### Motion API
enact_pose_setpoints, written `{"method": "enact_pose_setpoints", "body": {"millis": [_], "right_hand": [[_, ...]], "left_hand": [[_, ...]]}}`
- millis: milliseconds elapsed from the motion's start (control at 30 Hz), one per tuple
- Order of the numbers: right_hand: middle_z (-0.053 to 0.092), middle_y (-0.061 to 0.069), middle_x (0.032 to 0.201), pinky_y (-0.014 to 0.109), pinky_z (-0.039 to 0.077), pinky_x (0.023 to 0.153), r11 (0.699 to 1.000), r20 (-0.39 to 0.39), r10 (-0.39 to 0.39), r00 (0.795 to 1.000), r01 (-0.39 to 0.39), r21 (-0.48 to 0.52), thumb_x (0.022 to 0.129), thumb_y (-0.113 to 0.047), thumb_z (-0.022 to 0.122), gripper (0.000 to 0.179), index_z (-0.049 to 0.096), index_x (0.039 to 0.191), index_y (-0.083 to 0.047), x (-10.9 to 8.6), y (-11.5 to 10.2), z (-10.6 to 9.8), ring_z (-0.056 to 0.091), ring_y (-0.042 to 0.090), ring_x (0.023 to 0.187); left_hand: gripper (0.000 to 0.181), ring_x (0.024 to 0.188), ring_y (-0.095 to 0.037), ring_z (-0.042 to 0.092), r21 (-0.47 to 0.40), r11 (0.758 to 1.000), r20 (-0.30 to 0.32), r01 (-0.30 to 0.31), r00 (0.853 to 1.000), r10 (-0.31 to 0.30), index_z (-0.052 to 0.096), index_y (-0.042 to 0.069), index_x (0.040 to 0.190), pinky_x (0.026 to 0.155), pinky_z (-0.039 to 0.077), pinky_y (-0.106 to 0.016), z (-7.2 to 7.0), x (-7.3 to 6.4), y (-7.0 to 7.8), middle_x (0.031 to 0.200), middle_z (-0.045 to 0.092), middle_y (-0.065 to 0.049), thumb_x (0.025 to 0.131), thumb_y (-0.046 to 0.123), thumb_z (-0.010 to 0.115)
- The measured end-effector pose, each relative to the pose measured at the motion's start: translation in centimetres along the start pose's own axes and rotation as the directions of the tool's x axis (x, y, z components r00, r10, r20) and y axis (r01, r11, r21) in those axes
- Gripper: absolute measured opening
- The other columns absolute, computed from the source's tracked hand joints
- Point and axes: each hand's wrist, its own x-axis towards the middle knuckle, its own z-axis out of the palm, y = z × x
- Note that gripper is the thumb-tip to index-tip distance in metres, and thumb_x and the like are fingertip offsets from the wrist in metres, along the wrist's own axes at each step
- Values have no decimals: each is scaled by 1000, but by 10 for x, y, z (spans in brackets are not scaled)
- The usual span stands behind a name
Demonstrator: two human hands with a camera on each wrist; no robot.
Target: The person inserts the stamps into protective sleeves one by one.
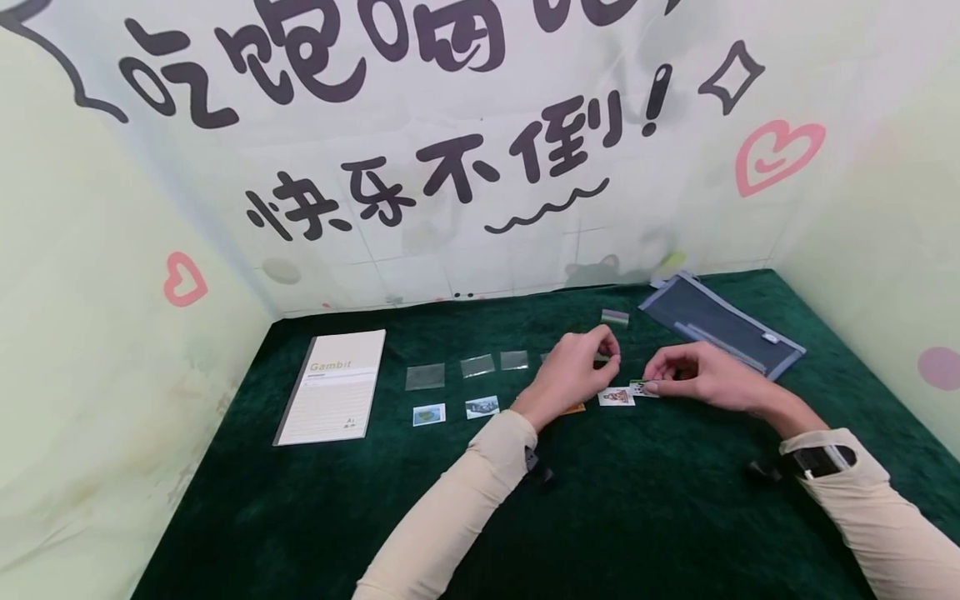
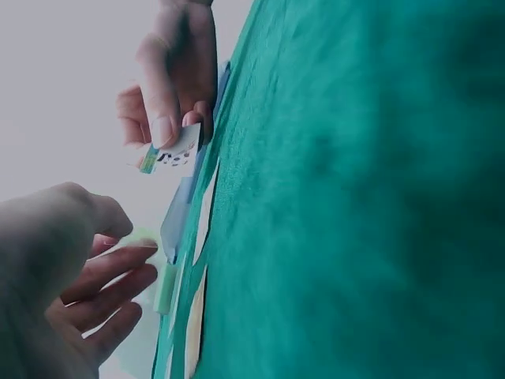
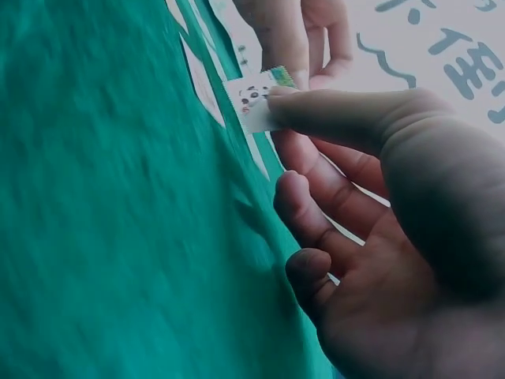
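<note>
My right hand (image 1: 708,375) pinches a small stamp (image 3: 256,101) between thumb and fingers. The stamp has perforated edges, black-and-white figures and a green corner, and it is lifted off the cloth. Close by on the left is my left hand (image 1: 573,367), its fingers loosely bent; nothing shows between them in the left wrist view (image 2: 87,276). A stamp with a reddish figure (image 1: 617,397) lies between the hands on the cloth. An orange stamp (image 1: 574,409) is partly covered by my left hand. Farther left lie a grey-blue stamp (image 1: 482,407) and a blue-green stamp (image 1: 429,415).
Behind the stamps lie small clear sleeves (image 1: 425,377), several in a row, one partly hidden by the left hand. Another clear sleeve (image 1: 615,317) is farther back. A notebook (image 1: 333,387) lies at left, a dark zip pouch (image 1: 723,321) at back right. Green cloth (image 1: 300,517) covers the table.
</note>
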Motion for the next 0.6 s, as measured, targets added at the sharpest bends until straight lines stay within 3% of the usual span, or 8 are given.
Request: {"method": "enact_pose_setpoints", "body": {"millis": [100, 200, 400, 600], "right_hand": [[76, 4, 98, 28, 57, 74, 1000, -12, -13, 1000, 13, 2, 105, -17, 72, 9, 75, 114, -18, 3, -9, 7, 69, 19, 82], [76, 3, 98, 28, 57, 73, 999, -31, -40, 999, 40, 2, 105, -16, 72, 9, 75, 114, -18, 8, -17, 16, 70, 18, 83], [74, 5, 99, 28, 57, 72, 996, -78, -72, 994, 75, 38, 106, -17, 71, 10, 75, 115, -19, 20, -36, 38, 68, 19, 83], [72, 9, 96, 30, 57, 69, 994, -139, -31, 990, 45, 100, 108, -24, 69, 10, 74, 116, -19, 29, -55, 62, 66, 24, 78]], "left_hand": [[11, 96, 0, 69, -165, 986, -11, -6, 1000, 4, 68, 17, 119, 89, 57, -17, -10, -20, -7, 110, 78, 5, 108, 21, 68], [18, 101, -1, 71, -274, 962, -19, 10, 1000, -16, 69, 15, 124, 94, 58, -21, -19, -39, -15, 113, 80, 4, 107, 20, 69], [16, 100, -3, 72, -363, 928, -53, 88, 992, -115, 74, 24, 123, 90, 60, -23, -34, -72, -28, 118, 80, 4, 107, 23, 70], [15, 100, -7, 73, -476, 863, -47, 170, 975, -218, 76, 25, 116, 91, 62, -27, -45, -93, -30, 114, 77, 7, 106, 35, 71]]}}
